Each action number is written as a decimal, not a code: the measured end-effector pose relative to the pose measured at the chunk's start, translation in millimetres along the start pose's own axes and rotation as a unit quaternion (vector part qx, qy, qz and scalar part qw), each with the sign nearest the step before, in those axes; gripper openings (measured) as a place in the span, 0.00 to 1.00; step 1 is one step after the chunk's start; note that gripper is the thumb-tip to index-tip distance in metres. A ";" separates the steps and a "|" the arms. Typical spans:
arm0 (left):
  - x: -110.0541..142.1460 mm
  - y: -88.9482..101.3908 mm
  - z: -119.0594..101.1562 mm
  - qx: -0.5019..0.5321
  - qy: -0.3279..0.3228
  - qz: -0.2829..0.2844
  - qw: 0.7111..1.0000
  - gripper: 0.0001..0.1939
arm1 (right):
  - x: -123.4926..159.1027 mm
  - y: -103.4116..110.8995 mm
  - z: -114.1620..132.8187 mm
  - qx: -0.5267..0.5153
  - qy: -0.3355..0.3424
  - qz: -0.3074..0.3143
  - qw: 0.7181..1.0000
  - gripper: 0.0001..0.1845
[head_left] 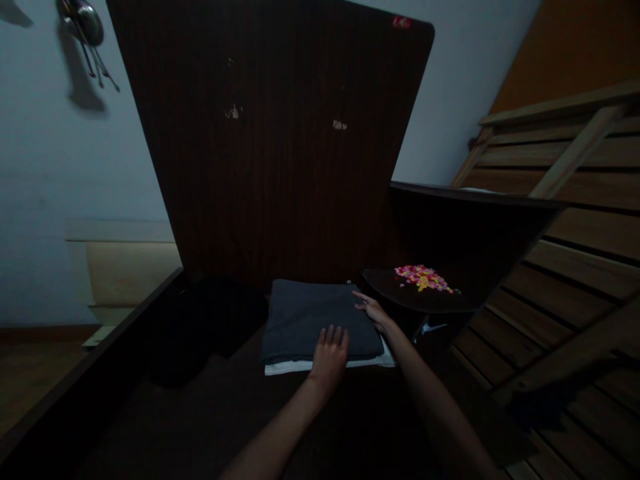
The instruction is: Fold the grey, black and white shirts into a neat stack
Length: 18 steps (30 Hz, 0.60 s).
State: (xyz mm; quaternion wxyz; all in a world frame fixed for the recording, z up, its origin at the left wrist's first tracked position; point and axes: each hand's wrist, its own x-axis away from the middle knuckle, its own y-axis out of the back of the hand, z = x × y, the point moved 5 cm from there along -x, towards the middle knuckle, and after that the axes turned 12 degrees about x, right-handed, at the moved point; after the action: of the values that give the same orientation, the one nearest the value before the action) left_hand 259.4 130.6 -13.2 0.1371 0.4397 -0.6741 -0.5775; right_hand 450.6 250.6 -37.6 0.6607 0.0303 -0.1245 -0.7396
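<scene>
A dark grey folded cloth (pixel 310 317) lies flat on the dark wooden surface, at the foot of an upright dark board. Beneath it, a white folded cloth (pixel 290 367) shows along the front edge. My left hand (pixel 331 350) rests on the front part of the grey cloth, fingers stretched out. At the cloth's right edge is my right hand (pixel 373 310), its fingers extended and apart. Neither hand grips anything that I can see. The kind of garment or fabric cannot be made out.
A black cloth heap (pixel 200 327) lies to the left. On a rounded shelf (pixel 390 287) at right sits a pile of small pink, red and yellow pieces (pixel 423 277). The tall dark board (pixel 280 167) stands behind. Wooden slats (pixel 590 213) rise at far right.
</scene>
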 end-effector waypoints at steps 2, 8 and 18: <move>9.1 7.0 10.0 -0.007 0.013 0.004 1.000 0.27 | -0.4 -0.4 -1.0 -0.004 -0.012 0.005 1.000 0.34; 41.6 34.7 50.0 -0.052 0.061 0.004 0.997 0.28 | -1.1 -2.1 0.0 -0.019 -0.023 0.006 1.000 0.35; 68.7 49.6 84.7 -0.100 0.047 0.060 0.992 0.32 | -2.8 3.6 7.1 -0.003 -0.002 -0.016 1.000 0.35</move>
State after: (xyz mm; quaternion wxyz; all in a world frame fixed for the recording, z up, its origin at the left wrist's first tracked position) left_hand 139.7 132.1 -15.7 0.2463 0.4091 -0.6310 -0.6114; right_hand 452.9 254.0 -30.2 0.6489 0.0288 -0.1228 -0.7504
